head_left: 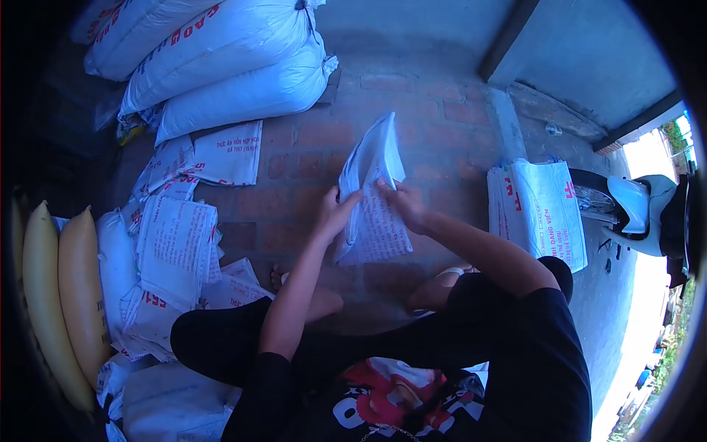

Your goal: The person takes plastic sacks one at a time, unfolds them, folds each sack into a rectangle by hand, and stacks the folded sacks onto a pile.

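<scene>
A white printed woven sack [375,214], partly folded, is held up in front of my knees, over the brick floor. My left hand [339,212] grips its left edge, with the fingers closed on the material. My right hand [401,202] pinches the sack near its middle right, thumb on the printed face. The upper end of the sack rises to a point above both hands, and its lower edge hangs over the floor between my feet.
Folded sacks [537,214] are stacked at the right, near a motorbike [637,206]. Loose printed sacks [177,236] lie in a pile at the left. Full white bags [236,96] are heaped at the upper left, and yellow filled bags [81,287] stand at the far left.
</scene>
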A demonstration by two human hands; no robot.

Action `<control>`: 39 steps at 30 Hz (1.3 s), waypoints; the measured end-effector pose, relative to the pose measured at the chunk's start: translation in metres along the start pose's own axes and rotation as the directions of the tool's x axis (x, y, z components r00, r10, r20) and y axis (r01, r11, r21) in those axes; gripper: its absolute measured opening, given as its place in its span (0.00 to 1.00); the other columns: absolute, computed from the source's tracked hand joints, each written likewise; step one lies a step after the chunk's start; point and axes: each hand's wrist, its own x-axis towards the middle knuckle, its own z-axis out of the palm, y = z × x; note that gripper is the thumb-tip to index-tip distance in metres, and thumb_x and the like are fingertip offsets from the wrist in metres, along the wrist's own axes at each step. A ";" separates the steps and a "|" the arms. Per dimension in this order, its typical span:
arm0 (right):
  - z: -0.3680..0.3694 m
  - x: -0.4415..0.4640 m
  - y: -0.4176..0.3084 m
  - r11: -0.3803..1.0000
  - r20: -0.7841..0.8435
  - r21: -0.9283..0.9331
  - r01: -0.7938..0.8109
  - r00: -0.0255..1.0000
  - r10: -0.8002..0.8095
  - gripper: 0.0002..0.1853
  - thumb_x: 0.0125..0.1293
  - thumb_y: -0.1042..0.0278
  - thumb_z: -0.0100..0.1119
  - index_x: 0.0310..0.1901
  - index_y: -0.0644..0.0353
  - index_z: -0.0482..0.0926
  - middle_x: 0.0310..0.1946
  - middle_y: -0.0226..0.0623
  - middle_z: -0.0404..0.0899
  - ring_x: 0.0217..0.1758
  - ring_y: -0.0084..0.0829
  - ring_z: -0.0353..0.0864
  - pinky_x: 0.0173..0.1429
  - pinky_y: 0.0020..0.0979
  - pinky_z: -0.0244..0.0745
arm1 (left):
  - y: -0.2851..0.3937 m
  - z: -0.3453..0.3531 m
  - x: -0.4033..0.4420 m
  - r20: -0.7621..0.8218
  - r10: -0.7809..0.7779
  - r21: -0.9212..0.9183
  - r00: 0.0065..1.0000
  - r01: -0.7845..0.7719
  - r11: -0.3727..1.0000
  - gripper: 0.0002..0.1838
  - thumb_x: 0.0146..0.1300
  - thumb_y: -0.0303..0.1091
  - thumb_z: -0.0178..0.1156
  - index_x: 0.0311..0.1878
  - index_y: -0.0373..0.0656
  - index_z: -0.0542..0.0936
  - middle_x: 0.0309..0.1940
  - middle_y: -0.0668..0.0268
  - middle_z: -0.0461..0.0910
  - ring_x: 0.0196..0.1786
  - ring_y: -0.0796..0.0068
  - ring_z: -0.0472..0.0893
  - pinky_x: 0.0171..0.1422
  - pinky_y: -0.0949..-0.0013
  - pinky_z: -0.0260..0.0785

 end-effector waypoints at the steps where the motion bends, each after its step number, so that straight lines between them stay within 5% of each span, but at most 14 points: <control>1: -0.004 -0.003 -0.001 0.999 -0.030 0.020 -0.039 0.999 0.040 0.22 0.80 0.53 0.50 0.63 0.61 0.76 0.43 0.35 0.83 0.43 0.26 0.82 0.51 0.33 0.78 | -0.006 -0.011 0.004 0.031 -0.045 0.002 0.998 0.045 0.999 0.26 0.68 0.41 0.66 0.63 0.35 0.77 0.52 0.58 0.84 0.55 0.70 0.82 0.62 0.65 0.72; 4: -0.023 -0.011 0.030 0.989 -0.400 -0.149 0.022 0.913 -0.081 0.23 0.76 0.54 0.54 0.60 0.66 0.77 0.44 0.41 0.83 0.45 0.35 0.83 0.52 0.41 0.77 | -0.026 -0.053 0.022 -0.182 0.042 0.145 0.982 -0.016 0.989 0.20 0.66 0.33 0.63 0.59 0.35 0.80 0.46 0.60 0.85 0.46 0.72 0.83 0.53 0.65 0.74; 5: -0.030 -0.020 0.049 0.982 -0.518 -0.183 0.043 0.845 -0.134 0.23 0.74 0.55 0.55 0.58 0.67 0.78 0.45 0.42 0.84 0.45 0.36 0.84 0.52 0.42 0.77 | -0.025 -0.064 0.021 -0.276 0.138 0.161 0.951 -0.096 0.982 0.19 0.63 0.38 0.63 0.53 0.35 0.81 0.41 0.52 0.87 0.44 0.60 0.87 0.51 0.59 0.75; 8: -0.056 -0.037 0.130 0.977 -0.594 -0.204 0.062 0.785 -0.174 0.22 0.68 0.57 0.57 0.54 0.67 0.81 0.47 0.51 0.83 0.49 0.46 0.83 0.55 0.45 0.75 | -0.016 -0.107 0.018 -0.378 0.190 0.439 0.906 -0.005 0.899 0.20 0.65 0.38 0.63 0.54 0.34 0.79 0.46 0.48 0.85 0.49 0.49 0.86 0.55 0.54 0.75; 10: -0.036 -0.066 0.135 0.949 -0.573 -0.294 0.111 0.774 -0.268 0.21 0.65 0.58 0.59 0.53 0.64 0.82 0.54 0.56 0.80 0.57 0.51 0.81 0.61 0.46 0.73 | -0.032 -0.123 0.020 -0.479 0.520 0.712 0.708 -0.033 0.701 0.22 0.66 0.36 0.63 0.60 0.35 0.77 0.55 0.47 0.82 0.56 0.51 0.83 0.60 0.56 0.74; 11: -0.026 -0.074 0.130 0.838 -0.432 -0.506 0.203 0.782 -0.450 0.20 0.63 0.59 0.60 0.52 0.63 0.83 0.59 0.58 0.75 0.63 0.53 0.75 0.66 0.49 0.69 | -0.026 -0.127 0.013 -0.468 0.647 0.833 0.602 0.055 0.551 0.23 0.67 0.36 0.64 0.62 0.36 0.77 0.58 0.48 0.81 0.57 0.53 0.82 0.60 0.57 0.74; 13: -0.001 -0.090 0.110 0.459 -0.030 -0.795 0.396 0.731 -0.682 0.18 0.60 0.60 0.62 0.49 0.61 0.84 0.69 0.60 0.67 0.74 0.56 0.64 0.75 0.55 0.61 | -0.023 -0.121 0.019 -0.474 0.426 0.551 0.770 -0.118 0.826 0.24 0.69 0.41 0.64 0.63 0.37 0.77 0.55 0.53 0.82 0.54 0.60 0.83 0.60 0.60 0.73; 17: 0.023 -0.089 0.075 0.049 0.737 -0.577 0.815 0.546 -0.399 0.14 0.53 0.62 0.71 0.42 0.54 0.88 0.80 0.49 0.49 0.85 0.53 0.41 0.81 0.66 0.39 | 0.032 -0.076 0.002 -0.003 -0.178 0.100 0.984 0.177 0.979 0.45 0.69 0.74 0.46 0.63 0.36 0.77 0.51 0.55 0.83 0.49 0.65 0.84 0.51 0.64 0.75; 24: 0.049 -0.106 0.086 -0.004 0.944 -0.316 0.949 0.314 -0.101 0.16 0.50 0.61 0.75 0.42 0.51 0.89 0.84 0.39 0.42 0.87 0.44 0.35 0.84 0.64 0.33 | 0.058 -0.051 -0.014 0.217 -0.293 0.418 0.931 0.183 0.890 0.29 0.71 0.58 0.60 0.51 0.36 0.84 0.38 0.67 0.85 0.40 0.79 0.82 0.44 0.74 0.74; 27: 0.036 -0.102 0.069 0.056 0.955 -0.289 0.956 0.292 -0.058 0.19 0.49 0.56 0.73 0.45 0.50 0.88 0.82 0.41 0.51 0.85 0.47 0.47 0.83 0.62 0.40 | 0.041 -0.063 -0.009 0.318 -0.215 0.270 0.924 0.129 0.954 0.19 0.73 0.44 0.62 0.51 0.36 0.84 0.35 0.70 0.84 0.36 0.82 0.81 0.42 0.78 0.72; 30: 0.015 -0.073 0.083 0.328 0.860 -0.426 0.843 0.490 -0.141 0.26 0.59 0.45 0.66 0.56 0.50 0.83 0.77 0.46 0.60 0.79 0.46 0.62 0.80 0.58 0.51 | 0.029 -0.068 -0.004 0.320 -0.177 0.237 0.931 0.103 0.966 0.16 0.74 0.40 0.61 0.51 0.35 0.83 0.37 0.70 0.84 0.38 0.84 0.81 0.43 0.79 0.72; 33: 0.035 -0.070 0.072 0.974 0.115 -0.219 0.057 0.993 -0.032 0.36 0.67 0.31 0.56 0.65 0.52 0.74 0.72 0.50 0.68 0.72 0.44 0.71 0.75 0.57 0.59 | 0.019 -0.067 -0.002 0.355 -0.106 0.157 0.929 0.053 0.986 0.15 0.74 0.39 0.62 0.51 0.36 0.83 0.38 0.71 0.84 0.39 0.86 0.80 0.45 0.79 0.72; 36: 0.025 -0.035 0.053 0.887 0.050 0.391 -0.245 0.968 0.246 0.46 0.68 0.21 0.44 0.71 0.56 0.66 0.70 0.53 0.69 0.73 0.43 0.69 0.73 0.55 0.64 | 0.027 -0.068 -0.008 0.332 -0.094 0.057 0.938 0.080 0.995 0.14 0.73 0.38 0.62 0.50 0.36 0.83 0.38 0.73 0.83 0.40 0.87 0.80 0.47 0.79 0.72; 39: -0.005 -0.003 0.045 0.727 0.211 0.550 -0.411 0.911 0.355 0.49 0.68 0.21 0.45 0.73 0.60 0.64 0.69 0.52 0.70 0.73 0.46 0.69 0.74 0.53 0.66 | 0.038 -0.076 -0.013 0.392 -0.092 0.067 0.915 0.071 0.995 0.12 0.74 0.36 0.61 0.49 0.35 0.83 0.38 0.72 0.83 0.39 0.86 0.78 0.44 0.78 0.70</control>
